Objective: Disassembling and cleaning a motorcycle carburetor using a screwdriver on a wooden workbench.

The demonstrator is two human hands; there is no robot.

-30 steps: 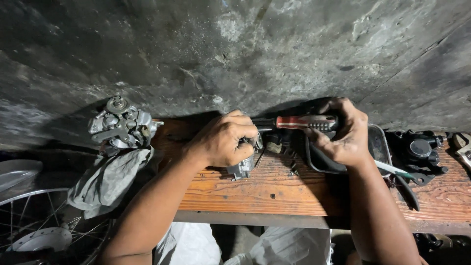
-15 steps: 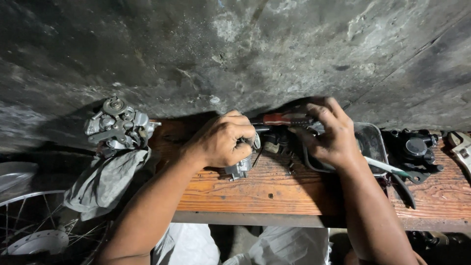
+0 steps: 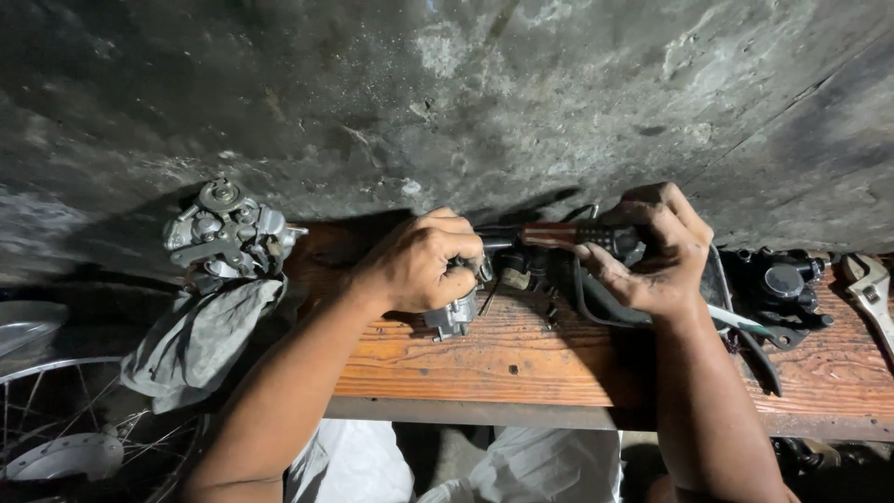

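A rough grey concrete wall (image 3: pixel 447 102) fills the far side, w/ a worn wooden bench (image 3: pixel 521 359) running along its foot. At the left end of the bench, a grey rag (image 3: pixel 196 340) droops off the edge, and a spoked wheel (image 3: pixel 65 419) sits low in the near-left corner. A carburetor (image 3: pixel 228 233) rests above the rag, against the wall. Right end: a black metal part (image 3: pixel 778 279) and a wrench (image 3: pixel 871 293) (only partly in frame). Mid-bench, the left hand (image 3: pixel 419 261) is curled tight, fingers clamped on a small silver metal part (image 3: pixel 453 317) standing on the wood. The right hand (image 3: pixel 656 256) wraps its fingers round the red-and-black screwdriver (image 3: pixel 568 235), held level along the wall w/ its tip toward the left hand.
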